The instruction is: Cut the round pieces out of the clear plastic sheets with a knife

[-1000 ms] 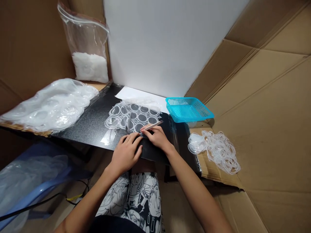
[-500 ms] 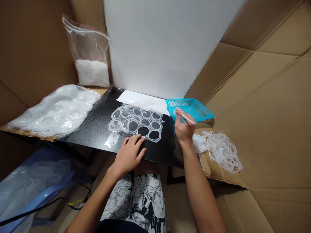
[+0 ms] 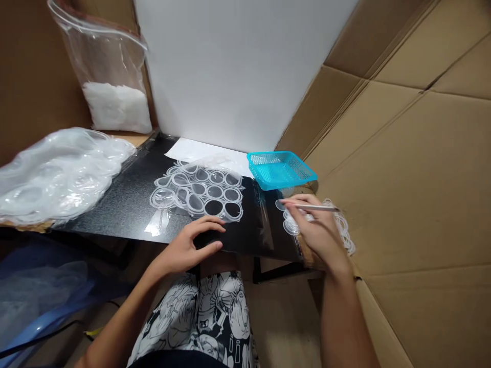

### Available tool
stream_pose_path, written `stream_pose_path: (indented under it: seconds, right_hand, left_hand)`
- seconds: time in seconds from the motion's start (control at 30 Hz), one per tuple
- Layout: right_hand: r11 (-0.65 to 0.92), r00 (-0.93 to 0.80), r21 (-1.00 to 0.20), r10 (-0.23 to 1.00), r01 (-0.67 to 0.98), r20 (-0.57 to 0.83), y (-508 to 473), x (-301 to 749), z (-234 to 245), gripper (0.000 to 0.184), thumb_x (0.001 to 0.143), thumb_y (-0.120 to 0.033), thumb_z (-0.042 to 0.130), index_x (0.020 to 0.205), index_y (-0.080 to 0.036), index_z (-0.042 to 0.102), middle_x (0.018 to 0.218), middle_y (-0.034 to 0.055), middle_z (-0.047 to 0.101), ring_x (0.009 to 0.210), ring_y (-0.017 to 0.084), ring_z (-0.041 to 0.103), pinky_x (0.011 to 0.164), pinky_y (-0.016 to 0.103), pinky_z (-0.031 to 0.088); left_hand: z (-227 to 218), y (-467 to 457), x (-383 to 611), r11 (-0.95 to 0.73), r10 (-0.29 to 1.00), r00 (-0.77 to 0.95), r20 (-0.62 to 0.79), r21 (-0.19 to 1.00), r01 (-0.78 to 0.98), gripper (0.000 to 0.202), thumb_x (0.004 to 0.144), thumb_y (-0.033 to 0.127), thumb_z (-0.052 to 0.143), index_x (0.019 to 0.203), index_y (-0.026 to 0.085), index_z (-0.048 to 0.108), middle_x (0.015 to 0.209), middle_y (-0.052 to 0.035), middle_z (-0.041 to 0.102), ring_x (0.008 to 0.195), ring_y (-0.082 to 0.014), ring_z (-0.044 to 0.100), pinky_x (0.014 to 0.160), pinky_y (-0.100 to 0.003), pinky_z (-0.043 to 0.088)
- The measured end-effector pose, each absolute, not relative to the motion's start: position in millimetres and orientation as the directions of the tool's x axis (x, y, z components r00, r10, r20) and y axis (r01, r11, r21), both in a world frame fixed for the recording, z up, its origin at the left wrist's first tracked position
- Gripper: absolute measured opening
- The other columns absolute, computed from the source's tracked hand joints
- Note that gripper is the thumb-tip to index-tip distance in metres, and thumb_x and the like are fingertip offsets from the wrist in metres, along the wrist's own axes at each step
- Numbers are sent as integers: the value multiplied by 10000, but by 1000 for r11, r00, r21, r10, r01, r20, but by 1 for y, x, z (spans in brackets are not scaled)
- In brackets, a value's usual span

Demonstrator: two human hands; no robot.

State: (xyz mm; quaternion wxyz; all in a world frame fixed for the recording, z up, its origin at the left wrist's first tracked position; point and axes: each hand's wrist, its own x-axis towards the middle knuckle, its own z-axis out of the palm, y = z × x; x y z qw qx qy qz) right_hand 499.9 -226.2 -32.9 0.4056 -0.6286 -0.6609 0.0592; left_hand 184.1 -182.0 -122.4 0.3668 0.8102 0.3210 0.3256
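A clear plastic sheet of joined rings (image 3: 199,191) lies on the black table (image 3: 126,204). My left hand (image 3: 192,243) rests flat at the table's front edge, fingertips near the sheet, holding nothing. My right hand (image 3: 316,230) grips a thin white stick (image 3: 314,207) and hovers over a loose pile of clear rings (image 3: 341,230) on cardboard to the right. A small clear disc (image 3: 281,205) sits at the stick's left tip.
A turquoise basket (image 3: 280,169) stands at the table's back right. A heap of clear plastic sheets (image 3: 57,174) lies at the left, with a zip bag of white pieces (image 3: 111,97) behind it. White paper (image 3: 199,151) lies behind the ring sheet. Cardboard walls enclose the spot.
My right hand, with the stick, left the ring sheet, swung up by the basket, then came down over the loose ring pile. My left hand stayed at the table's front edge.
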Motion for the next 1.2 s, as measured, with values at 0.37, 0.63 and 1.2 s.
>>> stream_pose_path:
  seconds: [0.37, 0.63, 1.2]
  right_hand:
    - [309, -347, -911, 915, 273, 207, -96, 357, -131, 262, 900, -404, 694, 946, -162, 784, 942, 66, 798, 836, 200, 748, 802, 306, 588]
    - [224, -182, -894, 970, 389, 164, -86, 399, -136, 296, 839, -429, 748, 922, -145, 765, 841, 85, 787, 768, 227, 739, 728, 322, 575]
    - [437, -316, -791, 893, 429, 322, -103, 373, -134, 209, 929, -371, 670, 869, -219, 800, 981, 45, 803, 929, 227, 748, 915, 331, 554]
  left_hand:
    - [-156, -190, 165, -560, 815, 418, 401, 361, 746, 373, 1034, 309, 482, 1365, 234, 637, 1486, -77, 606, 1415, -270, 522, 1200, -485, 407]
    - [-150, -185, 174, -507, 845, 386, 370, 326, 798, 408, 1026, 353, 485, 1395, 222, 599, 1515, -93, 571, 1464, -285, 461, 1218, -487, 361]
    - [-148, -185, 178, -490, 862, 401, 311, 303, 817, 423, 1044, 357, 448, 1432, 237, 564, 1537, -76, 555, 1447, -279, 472, 1215, -503, 324]
